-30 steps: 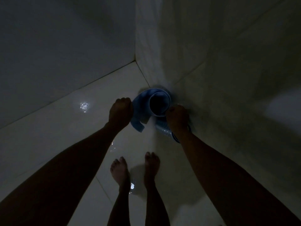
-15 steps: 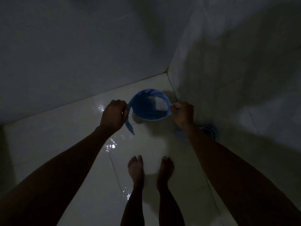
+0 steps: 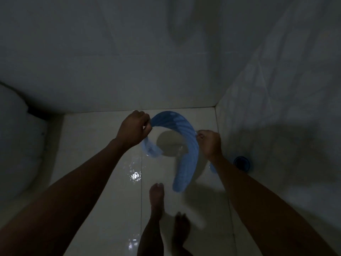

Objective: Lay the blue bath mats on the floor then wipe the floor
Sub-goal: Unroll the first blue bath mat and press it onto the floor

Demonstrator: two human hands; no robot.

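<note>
A blue ribbed bath mat (image 3: 186, 145) hangs curled in an arch above the wet white tiled floor (image 3: 103, 163) in a dim bathroom corner. My left hand (image 3: 133, 130) grips its left edge in a fist. My right hand (image 3: 209, 142) pinches its right edge. The mat's free end droops down toward my bare feet (image 3: 156, 193). Another bit of blue shows below my left hand, whether part of this mat I cannot tell.
White walls meet in a corner at the far right. A round blue drain cover (image 3: 241, 163) lies on the floor by the right wall. A white rounded fixture (image 3: 18, 145) fills the left side. Water glints on the tiles (image 3: 135, 175).
The mat has opened from a tight roll into a wide arch, its end dropping down. My hands have moved apart. The view has swung left, and my right foot has stepped back.
</note>
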